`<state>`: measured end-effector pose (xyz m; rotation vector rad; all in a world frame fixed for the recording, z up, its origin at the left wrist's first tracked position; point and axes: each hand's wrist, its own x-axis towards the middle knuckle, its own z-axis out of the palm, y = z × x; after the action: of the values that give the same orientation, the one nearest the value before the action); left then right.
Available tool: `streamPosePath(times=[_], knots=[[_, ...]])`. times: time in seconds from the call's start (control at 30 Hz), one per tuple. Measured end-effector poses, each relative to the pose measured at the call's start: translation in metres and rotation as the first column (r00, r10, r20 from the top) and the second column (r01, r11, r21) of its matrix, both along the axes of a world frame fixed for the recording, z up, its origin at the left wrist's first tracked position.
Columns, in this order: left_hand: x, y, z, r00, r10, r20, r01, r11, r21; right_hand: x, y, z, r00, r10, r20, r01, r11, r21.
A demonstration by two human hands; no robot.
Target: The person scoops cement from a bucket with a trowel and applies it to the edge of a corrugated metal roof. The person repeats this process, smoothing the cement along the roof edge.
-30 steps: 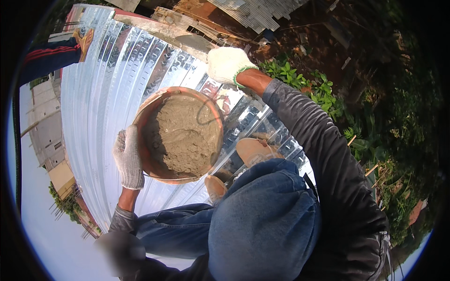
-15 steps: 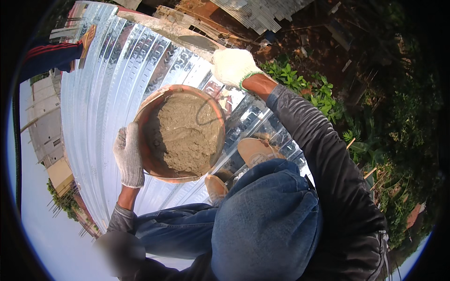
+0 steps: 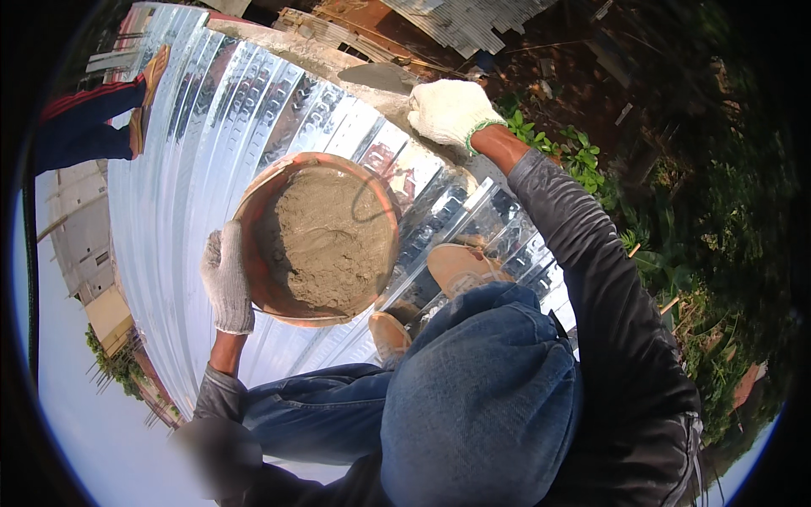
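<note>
An orange bucket point(image 3: 267, 283) of wet grey-brown mortar point(image 3: 334, 237) rests on the shiny corrugated metal sheets. My left hand point(image 3: 226, 283), in a knitted glove, is closed round the bucket's left rim. Up and to the right, my right hand point(image 3: 454, 114), gloved in off-white, is closed on a trowel. The trowel's grey blade point(image 3: 376, 78) points left along the mortared ledge point(image 3: 291, 52) at the sheets' far edge; its handle is hidden in my fist. The bucket's thin wire handle point(image 3: 372, 182) curves over the mortar.
My shoes point(image 3: 460, 269) stand on the metal sheets point(image 3: 169, 220) near the bucket. Another person's leg point(image 3: 89, 118) and sandalled feet are at the upper left. Beyond the ledge, green plants point(image 3: 583, 160), reddish ground and old corrugated roofing point(image 3: 473, 21) lie lower down.
My right hand and the trowel have moved right along the ledge. The bucket has shifted slightly left with my left hand still on its rim. More of the other person's feet shows.
</note>
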<state>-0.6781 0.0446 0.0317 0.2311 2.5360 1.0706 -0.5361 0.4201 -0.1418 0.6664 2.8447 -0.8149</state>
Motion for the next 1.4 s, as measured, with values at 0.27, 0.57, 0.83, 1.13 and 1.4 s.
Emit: streamPosePath(times=[0.27, 0.57, 0.83, 1.13, 1.4], knots=[[-0.004, -0.008, -0.012, 0.998, 0.022, 0.055, -0.023, 1.000, 0.017, 0.112, -0.016, 0.040, 0.982, -0.113, -0.154, 0.096, 0.989, -0.115], [-0.019, -0.014, -0.017, 0.997, 0.003, 0.072, -0.005, 1.000, 0.020, 0.231, -0.043, 0.076, 0.987, 0.133, 0.087, -0.117, 0.979, -0.169], [-0.016, -0.010, -0.023, 0.992, 0.021, 0.128, -0.032, 0.996, 0.089, 0.217, -0.068, 0.067, 0.913, 0.345, 0.220, -0.334, 0.939, -0.086], [-0.025, -0.022, -0.020, 0.987, 0.015, 0.158, -0.013, 1.000, -0.015, 0.281, -0.044, 0.102, 0.890, -0.265, 0.372, 0.219, 0.962, 0.163], [-0.003, 0.005, 0.000, 0.995, -0.071, 0.067, 0.068, 0.996, 0.050, 0.260, -0.078, 0.098, 0.939, -0.120, 0.324, 0.145, 0.988, -0.056]])
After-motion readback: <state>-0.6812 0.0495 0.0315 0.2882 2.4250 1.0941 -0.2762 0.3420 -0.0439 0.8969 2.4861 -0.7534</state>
